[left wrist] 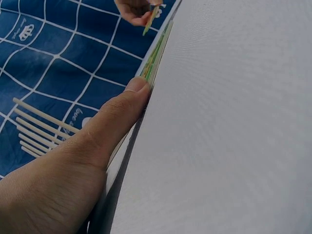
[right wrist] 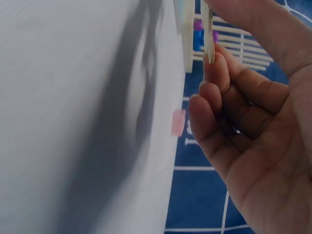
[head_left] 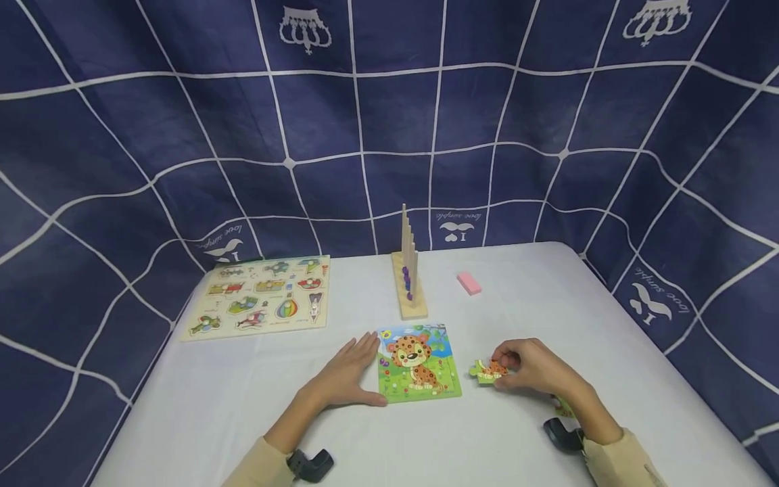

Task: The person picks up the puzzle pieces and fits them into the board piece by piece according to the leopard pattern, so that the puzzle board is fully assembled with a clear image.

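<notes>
A square leopard-cub picture puzzle [head_left: 420, 365] lies on the table in front of the person. The left hand [head_left: 347, 375] rests at its left side with straight fingers, the thumb along the lower left edge. In the left wrist view that thumb [left wrist: 119, 112] touches the edge of the puzzle. To the right, the right hand [head_left: 532, 365] pinches a jigsaw piece [head_left: 489, 372] with green and spotted orange print between thumb and fingers. Seen edge-on in the right wrist view, the piece [right wrist: 209, 41] is thin, held above the table. Another green piece [head_left: 563, 406] lies partly hidden beneath the right forearm.
Behind the puzzle stands a wooden peg rack [head_left: 414, 308] with upright rods and several purple and blue beads. A pink block [head_left: 469, 283] lies to its right. On the left is a wooden vehicle puzzle board [head_left: 262, 297]. A dark blue checked curtain [head_left: 395, 115] hangs behind the white table [head_left: 243, 385].
</notes>
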A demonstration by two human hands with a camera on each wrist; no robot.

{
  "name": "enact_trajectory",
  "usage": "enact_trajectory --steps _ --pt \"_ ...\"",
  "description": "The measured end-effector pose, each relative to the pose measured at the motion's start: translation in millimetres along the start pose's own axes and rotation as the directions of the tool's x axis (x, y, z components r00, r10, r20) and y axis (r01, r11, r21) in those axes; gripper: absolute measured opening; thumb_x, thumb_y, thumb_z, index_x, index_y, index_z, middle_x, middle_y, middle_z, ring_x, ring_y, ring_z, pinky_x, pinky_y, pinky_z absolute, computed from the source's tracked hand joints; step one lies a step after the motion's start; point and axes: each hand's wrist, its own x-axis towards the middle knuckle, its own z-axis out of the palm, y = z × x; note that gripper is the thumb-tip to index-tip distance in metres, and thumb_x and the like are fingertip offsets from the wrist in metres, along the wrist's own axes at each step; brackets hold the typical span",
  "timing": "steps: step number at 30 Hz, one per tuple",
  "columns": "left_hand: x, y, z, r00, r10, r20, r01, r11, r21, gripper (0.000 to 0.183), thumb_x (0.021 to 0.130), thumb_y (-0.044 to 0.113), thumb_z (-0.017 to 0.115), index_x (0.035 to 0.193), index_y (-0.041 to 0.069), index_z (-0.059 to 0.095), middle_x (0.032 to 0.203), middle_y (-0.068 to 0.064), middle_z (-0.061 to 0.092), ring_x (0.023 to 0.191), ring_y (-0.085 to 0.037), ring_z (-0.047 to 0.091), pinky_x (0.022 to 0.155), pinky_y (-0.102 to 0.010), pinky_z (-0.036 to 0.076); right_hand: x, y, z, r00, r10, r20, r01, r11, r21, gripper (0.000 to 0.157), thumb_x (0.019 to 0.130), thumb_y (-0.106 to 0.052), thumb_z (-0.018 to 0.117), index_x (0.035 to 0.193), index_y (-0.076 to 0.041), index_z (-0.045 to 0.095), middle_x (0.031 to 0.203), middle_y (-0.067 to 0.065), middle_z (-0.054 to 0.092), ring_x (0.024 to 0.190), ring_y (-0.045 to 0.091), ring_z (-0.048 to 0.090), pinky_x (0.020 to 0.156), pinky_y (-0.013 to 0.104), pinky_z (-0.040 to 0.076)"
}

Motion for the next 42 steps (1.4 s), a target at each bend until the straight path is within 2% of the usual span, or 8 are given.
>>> enact_trajectory --steps 8,14,17,22,25,34,42 --pt "-0.4 -1.2 -0.3 1.0 -0.005 -0.012 0.005 1.0 -0.011 0.125 0.067 0.083 0.061 0.155 0.004 0.02 0.164 -0.009 0.013 0.153 -0.022 0.013 0.126 -0.044 0.012 22 -14 6.6 0.996 -0.09 0.012 0.089 0.996 0.019 0.033 0.066 -0.023 0.088 0.09 -0.015 0.068 0.074 -0.008 0.057 0.068 0.006 0.05 0.058 0.018 0.044" --pt "-0.6 -3.2 0.7 1.0 -0.012 -0.005 0.012 1.0 -0.005 0.126 0.067 0.085 0.059 0.155 0.004 0.019 0.164 -0.009 0.012 0.153 -0.022 0.012 0.126 -0.045 0.012 36 -31 14.5 0.992 -0.12 0.037 0.118 0.992 0.045 0.033 0.064 -0.021 0.089 0.089 -0.014 0.068 0.072 -0.007 0.056 0.067 0.006 0.049 0.057 0.018 0.044" --pt "1.5 -4.9 -1.4 1.0 -0.008 -0.003 0.008 1.0 0.012 0.126 0.067 0.086 0.058 0.155 0.005 0.017 0.164 -0.008 0.01 0.153 -0.022 0.011 0.126 -0.044 0.011 43 -41 17.3 0.989 -0.141 0.042 0.139 0.989 0.05 0.033 0.065 -0.021 0.089 0.09 -0.014 0.068 0.071 -0.006 0.056 0.066 0.006 0.049 0.058 0.018 0.044" --pt "8.2 -6.9 -7.9 0.999 0.008 -0.034 -0.007 0.999 0.033 0.126 0.067 0.084 0.06 0.155 0.005 0.019 0.165 -0.008 0.011 0.153 -0.021 0.011 0.126 -0.043 0.01 53 -55 21.4 0.983 -0.181 0.035 0.179 0.982 0.056 0.033 0.066 -0.022 0.088 0.091 -0.014 0.068 0.072 -0.003 0.057 0.066 0.008 0.049 0.058 0.019 0.044" --pt "9.4 -6.7 -8.9 1.0 0.011 -0.026 -0.01 1.0 0.029 0.126 0.067 0.085 0.059 0.155 0.005 0.018 0.164 -0.008 0.011 0.153 -0.021 0.01 0.126 -0.043 0.01 56 -63 26.3 0.98 -0.194 0.049 0.191 0.98 0.059 0.034 0.066 -0.022 0.089 0.092 -0.013 0.068 0.073 -0.003 0.058 0.067 0.009 0.051 0.059 0.019 0.045" --pt "3.4 -3.2 -1.8 1.0 -0.003 0.006 0.003 1.0 0.012 0.127 0.066 0.086 0.058 0.155 0.005 0.018 0.164 -0.008 0.01 0.153 -0.022 0.011 0.126 -0.044 0.01 60 -77 49.6 0.975 -0.193 0.109 0.191 0.981 0.028 0.036 0.067 -0.022 0.088 0.094 -0.01 0.069 0.075 -0.008 0.057 0.069 0.007 0.05 0.06 0.017 0.045" --pt "2.6 -1.5 -0.6 1.0 -0.002 0.002 0.002 1.0 0.011 0.126 0.067 0.085 0.06 0.155 0.005 0.017 0.165 -0.008 0.011 0.153 -0.021 0.011 0.126 -0.043 0.01 61 -85 57.2 0.977 -0.162 0.14 0.164 0.986 0.0 0.032 0.067 -0.022 0.087 0.093 -0.012 0.071 0.072 -0.007 0.057 0.067 0.005 0.047 0.058 0.018 0.042"
